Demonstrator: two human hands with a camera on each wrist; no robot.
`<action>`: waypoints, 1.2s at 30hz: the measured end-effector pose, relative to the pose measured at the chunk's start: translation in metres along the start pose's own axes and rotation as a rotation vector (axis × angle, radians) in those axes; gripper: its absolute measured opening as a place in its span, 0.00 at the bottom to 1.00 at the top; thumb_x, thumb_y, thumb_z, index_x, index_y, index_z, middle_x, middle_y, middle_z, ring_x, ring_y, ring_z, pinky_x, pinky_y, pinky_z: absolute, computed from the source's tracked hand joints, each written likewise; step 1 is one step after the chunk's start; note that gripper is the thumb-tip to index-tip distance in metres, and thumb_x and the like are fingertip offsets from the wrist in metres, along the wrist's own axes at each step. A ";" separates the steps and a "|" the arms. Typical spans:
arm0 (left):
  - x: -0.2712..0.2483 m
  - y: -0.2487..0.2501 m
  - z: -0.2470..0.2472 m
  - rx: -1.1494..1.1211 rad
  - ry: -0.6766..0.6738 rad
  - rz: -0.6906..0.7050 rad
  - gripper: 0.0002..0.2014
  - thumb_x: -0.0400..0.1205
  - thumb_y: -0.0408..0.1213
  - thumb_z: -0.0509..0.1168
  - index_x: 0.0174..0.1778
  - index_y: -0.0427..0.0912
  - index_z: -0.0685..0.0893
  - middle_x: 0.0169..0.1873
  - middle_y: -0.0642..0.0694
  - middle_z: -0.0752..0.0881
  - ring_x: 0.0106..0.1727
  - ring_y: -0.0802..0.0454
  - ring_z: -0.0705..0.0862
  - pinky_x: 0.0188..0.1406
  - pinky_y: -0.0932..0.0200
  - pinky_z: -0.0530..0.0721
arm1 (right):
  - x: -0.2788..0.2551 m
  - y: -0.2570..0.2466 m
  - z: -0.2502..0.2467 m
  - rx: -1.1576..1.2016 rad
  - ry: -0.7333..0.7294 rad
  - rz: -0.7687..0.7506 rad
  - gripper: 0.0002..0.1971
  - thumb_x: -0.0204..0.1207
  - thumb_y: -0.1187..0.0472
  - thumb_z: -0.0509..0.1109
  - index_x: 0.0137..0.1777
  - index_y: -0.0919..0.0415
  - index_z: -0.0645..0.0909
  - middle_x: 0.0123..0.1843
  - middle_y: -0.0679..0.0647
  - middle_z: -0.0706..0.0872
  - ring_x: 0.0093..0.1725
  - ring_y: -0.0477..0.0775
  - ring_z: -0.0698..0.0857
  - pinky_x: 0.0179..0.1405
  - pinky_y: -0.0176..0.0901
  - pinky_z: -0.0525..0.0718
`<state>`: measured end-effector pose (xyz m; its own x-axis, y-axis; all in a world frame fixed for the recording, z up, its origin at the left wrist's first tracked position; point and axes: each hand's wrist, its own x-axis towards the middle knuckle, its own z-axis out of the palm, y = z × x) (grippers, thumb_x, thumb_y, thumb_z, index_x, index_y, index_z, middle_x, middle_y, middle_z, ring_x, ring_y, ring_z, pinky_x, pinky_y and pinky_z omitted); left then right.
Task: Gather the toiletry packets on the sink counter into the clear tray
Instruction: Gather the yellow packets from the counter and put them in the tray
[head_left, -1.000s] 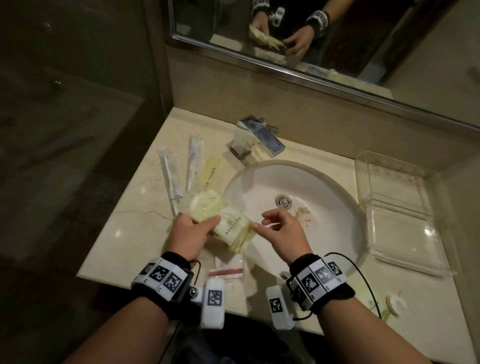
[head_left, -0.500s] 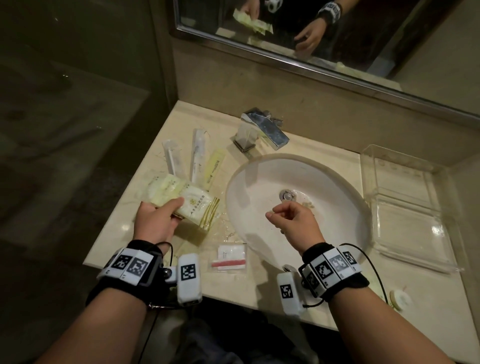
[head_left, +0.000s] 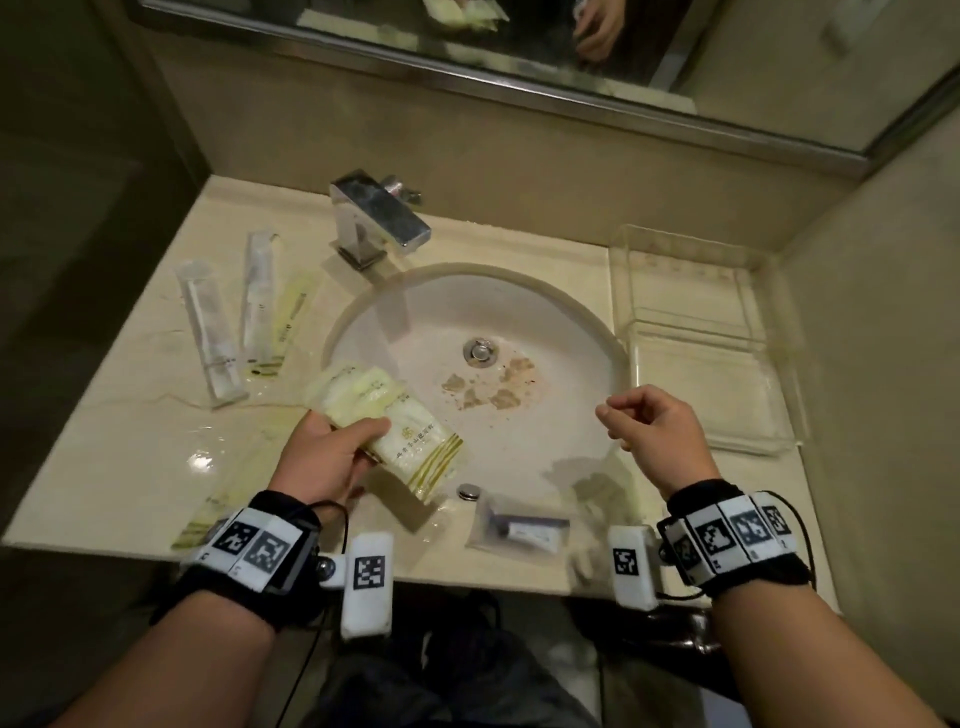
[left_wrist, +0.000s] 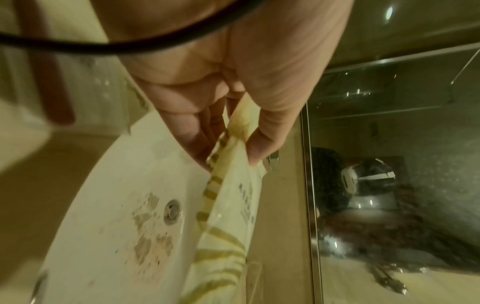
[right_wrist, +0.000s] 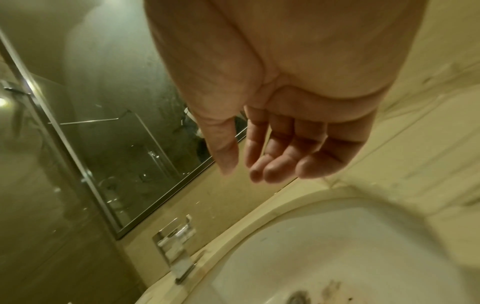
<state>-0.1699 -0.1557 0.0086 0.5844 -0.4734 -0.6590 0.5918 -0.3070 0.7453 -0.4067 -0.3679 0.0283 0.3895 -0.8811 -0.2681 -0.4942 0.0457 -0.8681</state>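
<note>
My left hand (head_left: 332, 452) grips a stack of pale yellow toiletry packets (head_left: 387, 423) over the sink's left rim; in the left wrist view thumb and fingers pinch the packets (left_wrist: 233, 205). My right hand (head_left: 649, 421) hovers over the basin's right side, fingers loosely curled and holding nothing, as the right wrist view (right_wrist: 259, 164) confirms. The clear tray (head_left: 696, 338) stands on the counter at the right. Three long packets (head_left: 249, 312) lie on the counter left of the faucet. A clear packet with a dark item (head_left: 519, 530) lies at the front edge, and another yellow packet (head_left: 208, 512) lies near my left wrist.
A chrome faucet (head_left: 376, 218) stands behind the white basin (head_left: 519, 441), which has brown stains near the drain (head_left: 480, 351). A mirror (head_left: 519, 47) runs along the back wall. The counter (head_left: 104, 441) ends at a wall on the right.
My left hand has carried the packet stack rightward, from the counter back over the sink rim. My right hand has drifted right, toward the tray, still holding nothing.
</note>
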 end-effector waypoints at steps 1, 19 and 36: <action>-0.002 -0.004 0.010 0.043 0.001 -0.008 0.19 0.70 0.35 0.78 0.47 0.32 0.77 0.53 0.21 0.85 0.45 0.33 0.87 0.47 0.38 0.85 | -0.002 0.008 -0.012 -0.017 0.015 0.011 0.05 0.72 0.63 0.77 0.40 0.58 0.83 0.37 0.58 0.83 0.37 0.54 0.83 0.38 0.42 0.80; -0.008 -0.053 0.110 -0.010 -0.099 0.036 0.14 0.78 0.23 0.68 0.60 0.31 0.81 0.55 0.32 0.89 0.51 0.41 0.90 0.43 0.56 0.90 | -0.029 0.094 -0.045 -1.121 -0.238 -0.099 0.25 0.70 0.42 0.73 0.61 0.54 0.76 0.60 0.53 0.81 0.60 0.58 0.76 0.59 0.51 0.75; -0.026 -0.052 0.121 0.047 -0.074 0.143 0.14 0.75 0.24 0.72 0.55 0.39 0.84 0.50 0.39 0.91 0.52 0.41 0.91 0.50 0.46 0.88 | -0.017 0.067 -0.049 -0.551 -0.210 -0.071 0.09 0.75 0.62 0.73 0.54 0.56 0.80 0.50 0.50 0.85 0.49 0.51 0.83 0.46 0.37 0.74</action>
<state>-0.2831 -0.2274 -0.0014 0.6171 -0.5744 -0.5378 0.4779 -0.2693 0.8361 -0.4846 -0.3729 -0.0046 0.5539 -0.7587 -0.3429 -0.7702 -0.3105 -0.5572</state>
